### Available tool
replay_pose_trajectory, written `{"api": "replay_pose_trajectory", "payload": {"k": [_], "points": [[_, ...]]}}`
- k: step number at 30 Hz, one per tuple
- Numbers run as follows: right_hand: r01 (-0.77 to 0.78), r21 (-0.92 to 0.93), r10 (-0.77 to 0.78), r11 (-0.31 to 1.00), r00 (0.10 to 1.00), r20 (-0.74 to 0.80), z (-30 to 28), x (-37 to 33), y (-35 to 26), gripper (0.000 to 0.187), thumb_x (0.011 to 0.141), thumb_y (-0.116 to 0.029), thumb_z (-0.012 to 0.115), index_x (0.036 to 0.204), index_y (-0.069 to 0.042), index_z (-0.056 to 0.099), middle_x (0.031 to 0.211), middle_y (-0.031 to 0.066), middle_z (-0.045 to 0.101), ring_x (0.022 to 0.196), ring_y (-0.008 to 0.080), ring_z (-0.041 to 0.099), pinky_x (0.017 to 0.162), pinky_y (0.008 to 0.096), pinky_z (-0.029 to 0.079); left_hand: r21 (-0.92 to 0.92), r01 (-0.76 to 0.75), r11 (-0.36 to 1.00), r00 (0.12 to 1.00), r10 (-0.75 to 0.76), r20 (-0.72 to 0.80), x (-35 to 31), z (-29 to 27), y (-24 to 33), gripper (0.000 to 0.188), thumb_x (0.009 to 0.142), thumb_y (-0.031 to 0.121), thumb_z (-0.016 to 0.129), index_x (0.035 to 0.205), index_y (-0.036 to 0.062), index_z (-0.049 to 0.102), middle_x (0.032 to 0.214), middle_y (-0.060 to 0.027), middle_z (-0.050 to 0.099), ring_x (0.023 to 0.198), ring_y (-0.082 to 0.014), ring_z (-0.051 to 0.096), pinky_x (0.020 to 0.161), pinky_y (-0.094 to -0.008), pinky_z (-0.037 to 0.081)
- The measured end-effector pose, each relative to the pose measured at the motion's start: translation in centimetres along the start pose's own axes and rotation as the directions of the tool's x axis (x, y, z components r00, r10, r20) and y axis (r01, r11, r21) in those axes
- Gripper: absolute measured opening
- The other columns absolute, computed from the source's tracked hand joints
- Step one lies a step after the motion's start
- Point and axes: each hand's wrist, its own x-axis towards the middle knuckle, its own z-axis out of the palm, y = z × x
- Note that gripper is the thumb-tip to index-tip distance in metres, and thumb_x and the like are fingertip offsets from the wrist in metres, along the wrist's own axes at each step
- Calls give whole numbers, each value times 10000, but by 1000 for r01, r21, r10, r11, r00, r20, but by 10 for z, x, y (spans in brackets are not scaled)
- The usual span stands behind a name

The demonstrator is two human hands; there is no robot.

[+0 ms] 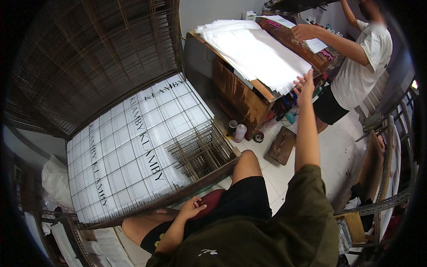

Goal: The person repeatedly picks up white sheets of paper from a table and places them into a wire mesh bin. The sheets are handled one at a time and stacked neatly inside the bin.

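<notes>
My right hand [305, 89] is stretched out to the near right corner of a stack of white sheets [262, 53]. Its fingers are extended and apart, touching the stack's edge. The sheets lie loosely piled on a worn wooden table [242, 95]. Low in front of my body, my left hand [193, 208] rests near my lap, fingers loosely bent and nothing visible in them. To my left, a wire drying rack [204, 151] holds white sheets [120, 138] with black lettering, seen through its grid. More wire shelves [98, 49] are raised at the rack's far side.
Across the table stands a co-worker [362, 66] in a white shirt, a hand over papers on a wooden surface. On the tiled floor are a brown metal box [281, 146], a plastic container [239, 132] and a tape roll [258, 137]. Metal shelving [378, 204] stands at right.
</notes>
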Motion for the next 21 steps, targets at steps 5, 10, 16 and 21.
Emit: {"api": "replay_pose_trajectory", "payload": {"k": [5,10,16,21], "points": [[-283,360,240,889,958,158,10,35,-53,761,798,-578,575,1243,19,419,1167,142,524,996,254,551,838,390,440,-37,-28,999,999,27,-26,1,2,6,470,740,391,747,1051,84,572,681,-25,576,648,-138,553,642,-289,455],[-319,406,218,856,936,275,19,46,-22,135,849,-186,601,889,-58,588,817,24,608,828,177,610,795,325,480,-194,-105,975,993,113,26,-8,6,38,400,777,300,747,1049,57,584,660,6,533,620,-77,489,594,-242,425],[-324,318,257,891,937,237,30,-54,15,302,926,-312,449,1093,-83,554,1027,33,611,848,165,588,763,314,465,-125,-489,863,871,491,-19,-7,-38,177,330,793,277,728,990,51,591,730,19,535,612,-63,456,569,-217,404],[-316,397,232,862,941,246,48,-152,17,380,930,-350,470,1159,-54,535,1072,53,601,869,170,573,687,312,436,-471,-498,728,858,493,-146,69,-89,323,385,829,392,665,957,34,599,770,9,560,715,-78,499,644,-218,406]]}}
